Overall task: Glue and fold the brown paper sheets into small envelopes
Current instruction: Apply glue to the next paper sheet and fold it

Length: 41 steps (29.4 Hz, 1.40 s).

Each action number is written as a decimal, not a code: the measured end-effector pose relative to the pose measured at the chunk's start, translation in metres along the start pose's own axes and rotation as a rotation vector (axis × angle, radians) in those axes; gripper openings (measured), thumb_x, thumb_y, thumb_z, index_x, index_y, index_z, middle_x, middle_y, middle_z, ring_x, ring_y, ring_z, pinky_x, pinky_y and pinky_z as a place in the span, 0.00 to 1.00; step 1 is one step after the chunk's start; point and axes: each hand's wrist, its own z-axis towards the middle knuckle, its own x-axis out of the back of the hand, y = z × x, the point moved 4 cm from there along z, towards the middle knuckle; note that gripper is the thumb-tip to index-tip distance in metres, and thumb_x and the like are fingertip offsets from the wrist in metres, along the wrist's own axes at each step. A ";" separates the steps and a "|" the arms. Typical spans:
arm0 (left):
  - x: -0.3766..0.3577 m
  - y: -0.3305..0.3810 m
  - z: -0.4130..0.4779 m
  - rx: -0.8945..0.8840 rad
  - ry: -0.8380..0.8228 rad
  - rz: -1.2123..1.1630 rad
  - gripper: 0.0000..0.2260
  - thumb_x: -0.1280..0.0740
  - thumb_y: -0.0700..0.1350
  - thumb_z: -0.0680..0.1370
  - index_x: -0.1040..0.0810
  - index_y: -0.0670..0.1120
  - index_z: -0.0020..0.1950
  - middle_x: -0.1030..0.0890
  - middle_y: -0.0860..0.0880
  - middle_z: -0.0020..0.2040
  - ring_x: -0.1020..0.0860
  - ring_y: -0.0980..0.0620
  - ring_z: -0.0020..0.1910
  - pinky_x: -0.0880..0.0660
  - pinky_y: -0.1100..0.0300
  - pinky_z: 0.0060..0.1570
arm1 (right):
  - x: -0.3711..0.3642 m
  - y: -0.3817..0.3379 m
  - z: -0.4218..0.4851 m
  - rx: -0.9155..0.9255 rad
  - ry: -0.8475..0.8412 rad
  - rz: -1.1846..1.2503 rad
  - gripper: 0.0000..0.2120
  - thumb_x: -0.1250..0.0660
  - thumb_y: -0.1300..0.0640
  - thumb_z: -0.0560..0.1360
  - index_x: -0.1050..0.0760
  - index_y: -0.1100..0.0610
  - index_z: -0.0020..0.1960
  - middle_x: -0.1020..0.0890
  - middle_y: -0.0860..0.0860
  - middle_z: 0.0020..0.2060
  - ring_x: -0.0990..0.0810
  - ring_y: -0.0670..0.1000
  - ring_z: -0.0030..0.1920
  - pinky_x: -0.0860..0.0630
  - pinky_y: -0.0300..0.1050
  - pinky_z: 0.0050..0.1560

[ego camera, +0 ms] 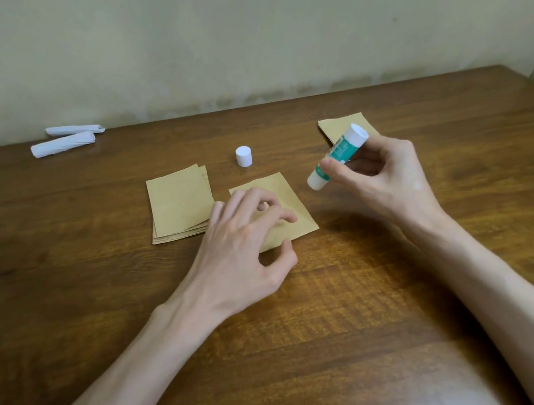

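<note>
The wooden tabletop (313, 334) fills the near view, with both bare forearms reaching across it. The left hand (243, 240) sits over a single brown sheet (292, 198), fingers bent and their tips on the paper. The thumb is at the near edge, and I cannot tell whether it pinches that edge or only steadies it. The right hand (383, 178) is raised just to the right of the sheet, thumb and fingers closed around a green-and-white glue stick (338, 155).

A stack of brown sheets (179, 205) lies just left of the single one. Another brown piece (340, 125) lies farther back, partly behind the stick.

The single sheet is flat, unfolded and slightly skewed, its long side running away from the person. The stick's long axis slants from far right down to near left, so its lower end aims at the sheet's right edge. That edge is probably where the glue goes next. The white cap (243, 156) stands apart, beyond the sheet.
</note>
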 end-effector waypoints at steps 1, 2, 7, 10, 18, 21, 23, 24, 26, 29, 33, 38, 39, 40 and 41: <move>-0.002 0.002 0.000 -0.025 -0.021 0.015 0.18 0.39 0.57 0.79 0.20 0.58 0.66 0.29 0.58 0.62 0.32 0.58 0.63 0.36 0.56 0.62 | -0.001 0.000 0.000 -0.002 -0.002 0.008 0.15 0.23 0.48 0.76 0.16 0.55 0.58 0.14 0.44 0.51 0.15 0.40 0.52 0.18 0.37 0.54; -0.004 0.003 -0.001 -0.043 -0.046 0.035 0.20 0.40 0.57 0.80 0.21 0.59 0.70 0.30 0.58 0.64 0.33 0.58 0.65 0.37 0.56 0.63 | -0.001 0.000 -0.001 -0.004 -0.005 0.016 0.14 0.23 0.49 0.76 0.16 0.55 0.58 0.14 0.43 0.50 0.15 0.40 0.52 0.18 0.36 0.54; -0.011 0.002 0.000 -0.035 -0.135 0.074 0.20 0.45 0.59 0.83 0.24 0.64 0.72 0.33 0.57 0.68 0.38 0.56 0.70 0.38 0.53 0.66 | -0.004 -0.002 -0.002 -0.025 -0.017 0.041 0.10 0.22 0.50 0.76 0.17 0.53 0.55 0.14 0.40 0.48 0.15 0.38 0.51 0.18 0.36 0.55; -0.014 0.001 0.000 -0.043 -0.153 0.015 0.17 0.44 0.57 0.84 0.23 0.64 0.69 0.34 0.59 0.67 0.38 0.57 0.70 0.41 0.55 0.65 | -0.004 -0.002 -0.004 -0.062 0.002 0.063 0.15 0.22 0.45 0.75 0.16 0.52 0.56 0.14 0.42 0.49 0.15 0.42 0.52 0.17 0.42 0.54; -0.002 -0.005 0.000 0.004 0.072 -0.227 0.04 0.34 0.52 0.83 0.21 0.58 0.56 0.30 0.59 0.57 0.29 0.56 0.62 0.39 0.60 0.64 | -0.010 0.006 -0.005 -0.261 -0.062 0.300 0.11 0.22 0.55 0.77 0.19 0.55 0.57 0.12 0.54 0.48 0.11 0.49 0.44 0.14 0.53 0.55; 0.002 -0.009 0.001 0.022 0.175 -0.276 0.02 0.31 0.50 0.81 0.21 0.54 0.52 0.27 0.57 0.53 0.25 0.54 0.58 0.31 0.53 0.63 | -0.016 0.011 -0.003 -0.324 -0.177 0.328 0.16 0.22 0.53 0.76 0.21 0.53 0.62 0.11 0.51 0.48 0.12 0.48 0.52 0.22 0.60 0.67; 0.006 -0.013 0.001 0.051 0.241 -0.301 0.06 0.27 0.50 0.79 0.23 0.51 0.49 0.26 0.56 0.51 0.24 0.53 0.54 0.28 0.55 0.60 | -0.020 0.011 -0.002 -0.326 -0.231 0.326 0.17 0.23 0.50 0.76 0.19 0.49 0.64 0.11 0.47 0.49 0.14 0.44 0.55 0.25 0.57 0.71; 0.008 -0.015 0.002 0.070 0.268 -0.310 0.07 0.26 0.49 0.79 0.22 0.50 0.48 0.25 0.55 0.50 0.23 0.53 0.53 0.28 0.58 0.57 | -0.022 0.010 -0.001 -0.320 -0.236 0.317 0.16 0.23 0.49 0.76 0.17 0.48 0.63 0.11 0.43 0.49 0.15 0.40 0.55 0.24 0.53 0.69; 0.012 -0.020 0.003 0.109 0.308 -0.313 0.06 0.24 0.48 0.78 0.19 0.50 0.47 0.23 0.56 0.49 0.22 0.53 0.51 0.30 0.67 0.52 | -0.027 0.005 0.002 -0.294 -0.222 0.322 0.13 0.23 0.48 0.76 0.15 0.46 0.60 0.12 0.39 0.48 0.16 0.35 0.52 0.23 0.43 0.61; 0.017 -0.029 0.004 0.137 0.353 -0.310 0.03 0.25 0.47 0.78 0.14 0.49 0.49 0.20 0.56 0.48 0.21 0.54 0.49 0.30 0.68 0.47 | -0.039 -0.001 0.011 -0.230 -0.208 0.289 0.12 0.22 0.48 0.75 0.13 0.45 0.58 0.13 0.48 0.52 0.18 0.43 0.50 0.21 0.43 0.53; 0.020 -0.040 0.003 0.166 0.401 -0.288 0.05 0.28 0.44 0.81 0.14 0.49 0.55 0.18 0.56 0.51 0.21 0.59 0.51 0.31 0.74 0.47 | -0.053 0.002 0.032 -0.207 -0.147 0.251 0.14 0.21 0.49 0.74 0.14 0.45 0.59 0.13 0.52 0.52 0.16 0.45 0.52 0.19 0.46 0.56; 0.023 -0.053 0.002 0.248 0.458 -0.218 0.04 0.27 0.43 0.80 0.14 0.51 0.53 0.19 0.57 0.48 0.21 0.59 0.47 0.33 0.74 0.46 | -0.070 0.007 0.057 -0.148 -0.075 0.162 0.17 0.22 0.50 0.76 0.17 0.48 0.64 0.15 0.44 0.49 0.17 0.43 0.54 0.22 0.39 0.52; 0.024 -0.057 0.002 0.268 0.471 -0.207 0.05 0.27 0.43 0.80 0.15 0.52 0.53 0.19 0.58 0.48 0.21 0.58 0.47 0.33 0.74 0.47 | -0.073 0.008 0.060 -0.140 -0.072 0.144 0.17 0.22 0.50 0.76 0.17 0.48 0.64 0.15 0.43 0.49 0.17 0.44 0.54 0.21 0.41 0.54; 0.025 -0.060 0.001 0.288 0.484 -0.196 0.06 0.27 0.42 0.80 0.15 0.52 0.54 0.19 0.58 0.49 0.21 0.57 0.47 0.32 0.72 0.48 | -0.076 0.009 0.063 -0.135 -0.071 0.129 0.16 0.22 0.51 0.77 0.18 0.49 0.64 0.15 0.43 0.49 0.17 0.44 0.54 0.20 0.43 0.55; 0.026 -0.063 0.001 0.307 0.500 -0.182 0.07 0.27 0.41 0.80 0.16 0.52 0.54 0.19 0.58 0.49 0.21 0.57 0.48 0.29 0.69 0.49 | -0.080 0.010 0.066 -0.134 -0.072 0.121 0.16 0.22 0.51 0.77 0.18 0.49 0.64 0.15 0.44 0.50 0.16 0.45 0.54 0.20 0.45 0.57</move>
